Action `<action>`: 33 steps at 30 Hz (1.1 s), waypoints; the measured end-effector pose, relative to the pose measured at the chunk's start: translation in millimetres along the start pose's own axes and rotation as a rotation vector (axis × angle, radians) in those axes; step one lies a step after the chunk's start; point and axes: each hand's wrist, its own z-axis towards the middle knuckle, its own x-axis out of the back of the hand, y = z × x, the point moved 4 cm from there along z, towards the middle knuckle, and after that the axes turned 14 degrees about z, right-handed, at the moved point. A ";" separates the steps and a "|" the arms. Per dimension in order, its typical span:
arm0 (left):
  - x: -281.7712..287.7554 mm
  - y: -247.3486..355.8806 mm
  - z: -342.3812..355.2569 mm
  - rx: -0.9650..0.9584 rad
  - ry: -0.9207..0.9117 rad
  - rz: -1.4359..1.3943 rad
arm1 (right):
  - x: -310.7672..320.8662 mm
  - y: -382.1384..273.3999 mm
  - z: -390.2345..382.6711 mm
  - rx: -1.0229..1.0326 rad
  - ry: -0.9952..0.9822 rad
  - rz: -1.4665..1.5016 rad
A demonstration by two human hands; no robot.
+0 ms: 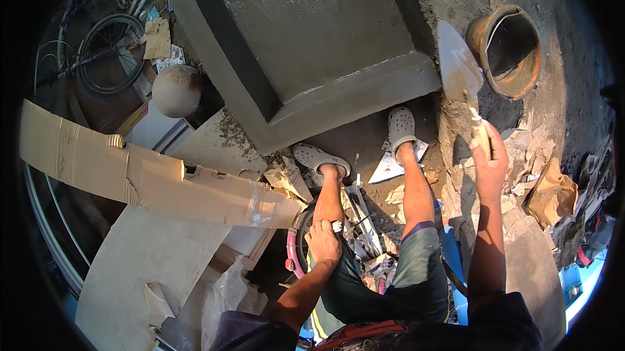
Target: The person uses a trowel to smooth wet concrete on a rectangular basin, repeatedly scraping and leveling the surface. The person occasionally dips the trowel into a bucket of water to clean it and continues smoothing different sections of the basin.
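Note:
My right hand (493, 163) is closed around the handle of a pointed trowel (458, 65), held out to the right with its wet grey blade pointing away from me. The blade is close to an orange-brown bucket (480, 33) with a wire handle. My left hand (323, 244) lies against my left knee, fingers curled, and a small whitish thing pokes out at the fingertips; its kind is unclear. Ahead of my feet is a smooth wet cement structure (351, 100) with a raised border around a sunken, shiny floor.
A long cardboard strip (163, 172) crosses the left side, above a pale curved board (140, 266). Farther back are a round pale ball-like object (176, 91) and a bicycle wheel (112, 54). Torn paper (553, 195) and rubble litter the right. Scraps lie around my clogs (402, 128).

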 end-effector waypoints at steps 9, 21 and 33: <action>-20.7 -21.9 2.0 0.010 -0.092 -0.079 | -377.3 12.8 -38.6 -0.169 -0.354 -0.086; -34.5 -41.6 4.2 -0.006 -0.125 -0.179 | -476.7 62.0 -29.7 -0.983 -0.460 0.704; -28.6 -52.2 9.2 -0.029 -0.184 -0.213 | -590.9 -30.3 69.3 -0.873 -0.594 0.818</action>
